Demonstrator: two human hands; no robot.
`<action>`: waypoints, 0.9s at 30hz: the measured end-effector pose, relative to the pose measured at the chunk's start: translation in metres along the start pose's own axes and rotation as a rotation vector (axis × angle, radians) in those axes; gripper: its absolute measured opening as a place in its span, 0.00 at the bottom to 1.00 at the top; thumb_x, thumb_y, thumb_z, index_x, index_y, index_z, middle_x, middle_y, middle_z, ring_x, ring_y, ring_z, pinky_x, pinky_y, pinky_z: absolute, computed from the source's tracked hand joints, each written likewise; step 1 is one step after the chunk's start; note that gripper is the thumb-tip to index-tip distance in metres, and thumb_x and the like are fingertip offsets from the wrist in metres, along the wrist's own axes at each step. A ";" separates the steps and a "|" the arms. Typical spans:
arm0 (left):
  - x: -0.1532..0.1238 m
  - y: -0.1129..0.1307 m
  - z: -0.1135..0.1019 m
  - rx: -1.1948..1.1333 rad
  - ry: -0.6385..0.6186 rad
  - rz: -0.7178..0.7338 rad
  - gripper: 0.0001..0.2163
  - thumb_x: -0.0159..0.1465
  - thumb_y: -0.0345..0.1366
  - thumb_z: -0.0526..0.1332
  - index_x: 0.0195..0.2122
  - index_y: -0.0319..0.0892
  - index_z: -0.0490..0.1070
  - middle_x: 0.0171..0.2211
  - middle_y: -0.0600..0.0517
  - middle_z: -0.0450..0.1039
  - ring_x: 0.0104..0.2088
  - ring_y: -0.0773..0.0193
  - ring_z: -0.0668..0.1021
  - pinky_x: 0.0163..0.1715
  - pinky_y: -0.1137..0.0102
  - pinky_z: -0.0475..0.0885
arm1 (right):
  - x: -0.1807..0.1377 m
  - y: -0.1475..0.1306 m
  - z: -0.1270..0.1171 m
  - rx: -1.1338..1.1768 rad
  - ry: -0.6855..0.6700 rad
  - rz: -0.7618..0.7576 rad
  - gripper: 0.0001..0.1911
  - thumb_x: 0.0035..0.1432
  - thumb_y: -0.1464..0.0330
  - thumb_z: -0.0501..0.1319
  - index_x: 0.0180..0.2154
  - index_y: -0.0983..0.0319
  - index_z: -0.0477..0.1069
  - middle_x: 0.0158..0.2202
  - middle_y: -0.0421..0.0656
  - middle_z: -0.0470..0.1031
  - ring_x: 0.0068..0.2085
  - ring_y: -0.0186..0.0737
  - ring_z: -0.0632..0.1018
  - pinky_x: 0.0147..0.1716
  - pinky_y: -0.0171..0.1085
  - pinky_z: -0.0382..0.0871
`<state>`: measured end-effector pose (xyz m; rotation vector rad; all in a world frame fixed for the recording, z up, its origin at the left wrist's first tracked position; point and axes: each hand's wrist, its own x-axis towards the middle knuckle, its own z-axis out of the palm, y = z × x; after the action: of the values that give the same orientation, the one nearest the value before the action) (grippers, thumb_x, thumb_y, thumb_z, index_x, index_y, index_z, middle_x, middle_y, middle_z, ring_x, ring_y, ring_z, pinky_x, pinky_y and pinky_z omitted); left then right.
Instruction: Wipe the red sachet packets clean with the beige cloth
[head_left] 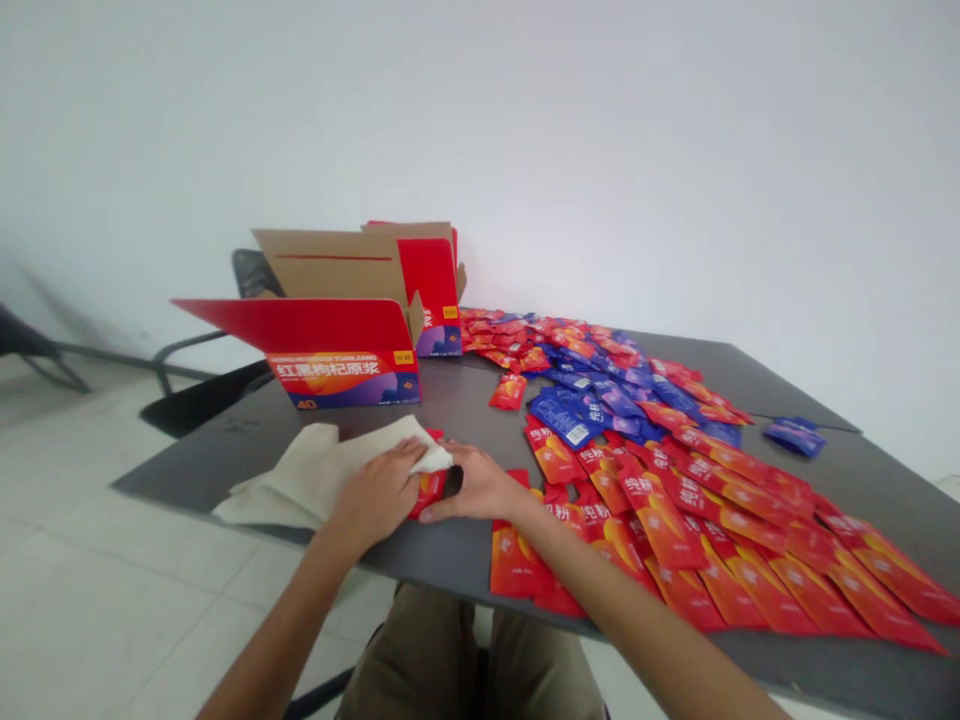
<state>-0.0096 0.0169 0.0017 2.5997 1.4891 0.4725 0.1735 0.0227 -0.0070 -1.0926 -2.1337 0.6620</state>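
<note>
Near edge of grey table [187, 465], red packet [430, 489] gripped by right hand [477, 486], cream cloth [300, 470] held by left hand [381, 490]; red cardboard carton [349, 350] lettered "红黑枸杞原浆", "40".

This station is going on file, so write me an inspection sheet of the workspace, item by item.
Surface: dark grey flat tabletop, largely covered at right.
Job's things: cream fabric cloth, bunched against a glossy red-and-orange packet; red printed cardboard boxes with raised flaps stand beyond.
Clutter: overlapping flat red-and-orange packets at right; a mixed heap of glossy red and blue packets behind them; one shiny blue packet lying apart, farther right.
Hands: bare left hand rests on the cloth; bare right hand curls around the packet's end.
Cables: nothing seen.
Surroundings: plain white wall, pale tiled floor, black chair at left.
</note>
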 end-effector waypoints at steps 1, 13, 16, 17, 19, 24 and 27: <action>0.008 -0.004 -0.002 -0.008 -0.015 -0.018 0.23 0.62 0.30 0.46 0.58 0.36 0.65 0.59 0.44 0.65 0.60 0.59 0.67 0.60 0.62 0.61 | 0.000 -0.001 -0.001 -0.004 -0.002 0.003 0.39 0.35 0.53 0.72 0.51 0.58 0.71 0.54 0.46 0.73 0.57 0.50 0.72 0.58 0.46 0.61; -0.029 -0.039 -0.009 0.109 0.115 -0.250 0.22 0.66 0.36 0.44 0.58 0.43 0.65 0.48 0.44 0.76 0.40 0.48 0.81 0.40 0.58 0.74 | 0.002 -0.042 -0.002 -0.439 -0.242 0.067 0.54 0.45 0.45 0.63 0.64 0.67 0.49 0.65 0.61 0.55 0.63 0.63 0.62 0.57 0.55 0.63; -0.029 -0.038 -0.009 0.121 0.139 -0.233 0.21 0.66 0.35 0.44 0.57 0.43 0.66 0.51 0.44 0.74 0.44 0.49 0.79 0.42 0.59 0.73 | 0.007 -0.060 0.012 -0.662 -0.253 -0.031 0.35 0.57 0.53 0.55 0.57 0.73 0.62 0.53 0.65 0.69 0.52 0.63 0.74 0.43 0.55 0.73; -0.028 -0.038 -0.008 0.118 0.141 -0.220 0.21 0.65 0.34 0.44 0.57 0.43 0.65 0.52 0.45 0.73 0.45 0.50 0.79 0.43 0.60 0.73 | 0.009 -0.063 0.018 -0.736 -0.246 -0.059 0.30 0.59 0.57 0.53 0.53 0.76 0.65 0.49 0.67 0.72 0.49 0.64 0.76 0.41 0.55 0.74; -0.029 -0.038 -0.008 0.118 0.143 -0.200 0.21 0.65 0.34 0.44 0.57 0.44 0.66 0.53 0.45 0.72 0.47 0.50 0.78 0.44 0.60 0.73 | 0.012 -0.065 0.030 -0.859 -0.239 -0.097 0.26 0.60 0.63 0.52 0.49 0.80 0.68 0.45 0.70 0.74 0.48 0.66 0.76 0.40 0.57 0.73; -0.030 -0.040 -0.005 0.116 0.179 -0.181 0.20 0.65 0.33 0.45 0.56 0.43 0.66 0.52 0.45 0.73 0.48 0.52 0.78 0.45 0.61 0.73 | 0.012 -0.065 0.046 -1.037 -0.253 -0.017 0.30 0.58 0.70 0.52 0.57 0.84 0.58 0.45 0.76 0.71 0.48 0.72 0.75 0.32 0.59 0.73; -0.030 -0.040 -0.002 0.109 0.174 -0.187 0.21 0.66 0.34 0.44 0.57 0.42 0.65 0.55 0.43 0.70 0.50 0.50 0.76 0.47 0.58 0.72 | 0.012 -0.067 0.046 -1.075 -0.177 0.112 0.29 0.57 0.70 0.54 0.57 0.82 0.59 0.48 0.80 0.68 0.47 0.72 0.76 0.26 0.53 0.75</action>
<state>-0.0577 0.0118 -0.0127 2.5198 1.8418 0.6261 0.1001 -0.0093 0.0109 -1.7226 -2.6330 -0.4702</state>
